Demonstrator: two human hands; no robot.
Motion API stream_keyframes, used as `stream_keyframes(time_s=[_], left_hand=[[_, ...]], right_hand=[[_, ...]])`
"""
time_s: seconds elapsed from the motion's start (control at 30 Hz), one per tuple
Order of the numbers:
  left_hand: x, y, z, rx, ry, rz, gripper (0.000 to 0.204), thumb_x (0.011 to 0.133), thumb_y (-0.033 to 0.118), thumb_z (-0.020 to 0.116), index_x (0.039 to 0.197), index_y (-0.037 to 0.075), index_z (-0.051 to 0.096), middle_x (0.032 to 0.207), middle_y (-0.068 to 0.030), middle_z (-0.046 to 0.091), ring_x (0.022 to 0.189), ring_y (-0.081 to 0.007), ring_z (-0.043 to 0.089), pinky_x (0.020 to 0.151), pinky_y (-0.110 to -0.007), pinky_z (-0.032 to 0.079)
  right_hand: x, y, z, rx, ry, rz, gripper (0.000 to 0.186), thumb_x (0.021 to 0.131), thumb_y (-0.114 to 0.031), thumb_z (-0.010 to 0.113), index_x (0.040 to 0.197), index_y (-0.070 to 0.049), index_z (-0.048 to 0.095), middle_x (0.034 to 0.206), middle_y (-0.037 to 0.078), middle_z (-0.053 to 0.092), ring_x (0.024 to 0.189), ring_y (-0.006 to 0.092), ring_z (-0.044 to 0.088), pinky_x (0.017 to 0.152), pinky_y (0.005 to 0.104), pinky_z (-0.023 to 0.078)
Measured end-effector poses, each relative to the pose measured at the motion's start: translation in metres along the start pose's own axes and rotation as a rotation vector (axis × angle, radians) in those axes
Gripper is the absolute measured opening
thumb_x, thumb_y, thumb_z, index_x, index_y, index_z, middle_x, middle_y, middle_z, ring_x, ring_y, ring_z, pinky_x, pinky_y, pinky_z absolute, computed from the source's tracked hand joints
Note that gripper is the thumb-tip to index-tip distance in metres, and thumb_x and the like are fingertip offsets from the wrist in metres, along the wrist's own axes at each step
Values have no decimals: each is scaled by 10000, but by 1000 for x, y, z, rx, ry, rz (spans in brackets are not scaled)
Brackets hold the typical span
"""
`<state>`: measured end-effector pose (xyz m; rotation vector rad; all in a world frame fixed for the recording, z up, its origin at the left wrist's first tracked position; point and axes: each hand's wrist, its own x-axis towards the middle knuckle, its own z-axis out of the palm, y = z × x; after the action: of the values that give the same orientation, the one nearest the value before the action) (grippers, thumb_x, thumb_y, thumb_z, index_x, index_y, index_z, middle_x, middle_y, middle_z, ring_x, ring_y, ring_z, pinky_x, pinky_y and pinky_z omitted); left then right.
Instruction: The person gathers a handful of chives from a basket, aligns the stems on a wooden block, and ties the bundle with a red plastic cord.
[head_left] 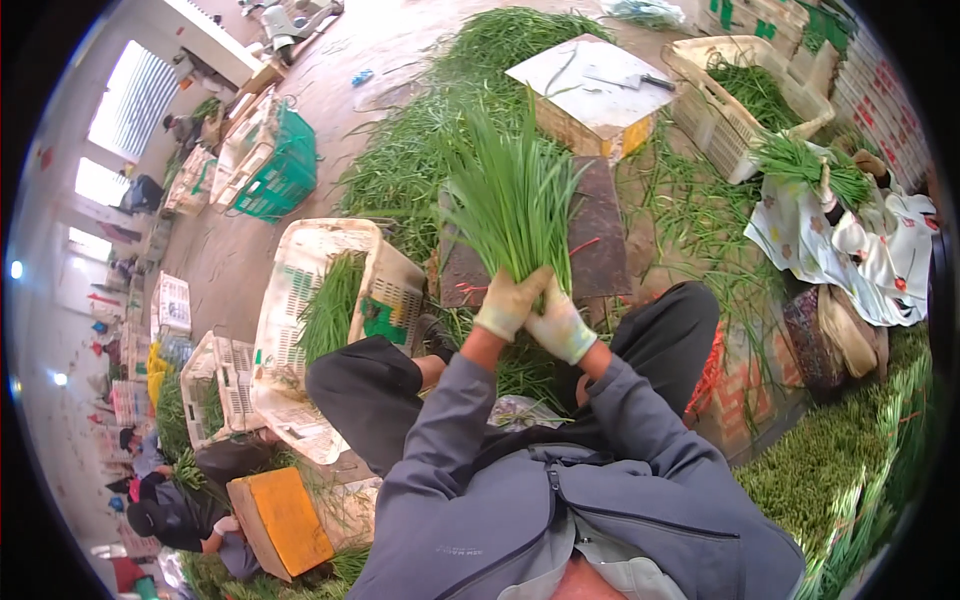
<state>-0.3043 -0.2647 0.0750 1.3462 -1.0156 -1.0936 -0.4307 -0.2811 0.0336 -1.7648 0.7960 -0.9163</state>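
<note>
A large bunch of long green chives (pixel 510 205) stands fanned out in front of me, its leaf tips pointing away. My left hand (pixel 512 302), in a pale stained glove, is closed around the lower end. Close beside it, my right hand (pixel 561 327), also gloved, closes on the same end from the right. Beneath the bunch lies a dark flat board (pixel 603 255), with thin red ties on it. The cut ends of the chives are mostly hidden by my gloves.
Loose chives (pixel 395 180) cover the floor ahead. A knife (pixel 655 82) lies on a white-topped box (pixel 570 65). A cream crate (pixel 270 330) stands left, another (pixel 700 130) far right. A co-worker with chives sits at right; another person (pixel 165 515) works at lower left.
</note>
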Motion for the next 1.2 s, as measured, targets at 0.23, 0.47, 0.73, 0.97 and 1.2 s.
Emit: stream_keyframes(time_s=[0.23, 0.47, 0.73, 0.97, 1.2], left_hand=[[39, -18, -32, 365, 176, -135, 721, 836, 420, 747, 1340, -30, 494, 1210, -202, 639, 1072, -261, 628, 941, -353, 486], [27, -110, -51, 822, 245, -355, 684, 755, 413, 760, 1267, -1, 577, 1123, -267, 666, 1020, -369, 664, 900, -396, 513], [19, -112, -60, 625, 262, -217, 735, 748, 218, 778, 1381, 4, 471, 1149, -198, 655, 996, -251, 664, 877, -349, 526], [5, -78, -37, 1180, 83, 214, 373, 675, 110, 758, 1037, 191, 725, 1296, -152, 580, 1238, -377, 499, 1025, -456, 417], [-24, -48, -41, 1118, 187, 492, 124, 697, 98, 741, 813, 142, 729, 1264, -128, 608, 1245, -370, 485, 1027, -465, 376]], right_hand=[[63, 61, -44, -118, 35, 404, 776, 817, -227, 586, 1430, 66, 211, 1051, 367, 618, 1058, 486, 599, 904, 479, 487], [66, 91, -16, -327, -188, 532, 885, 818, -290, 615, 1446, 134, 159, 1088, 374, 608, 1064, 454, 613, 911, 435, 496], [69, 87, -16, -494, -336, 588, 941, 836, -333, 641, 1461, 148, 127, 1082, 353, 625, 1045, 419, 639, 917, 417, 501], [74, 85, -11, -561, -331, 619, 925, 841, -329, 652, 1468, 109, 133, 1046, 329, 651, 1018, 424, 652, 893, 428, 513], [72, 84, -14, -522, -317, 628, 876, 834, -318, 646, 1428, 128, 181, 1029, 340, 648, 1005, 430, 652, 886, 433, 513]])
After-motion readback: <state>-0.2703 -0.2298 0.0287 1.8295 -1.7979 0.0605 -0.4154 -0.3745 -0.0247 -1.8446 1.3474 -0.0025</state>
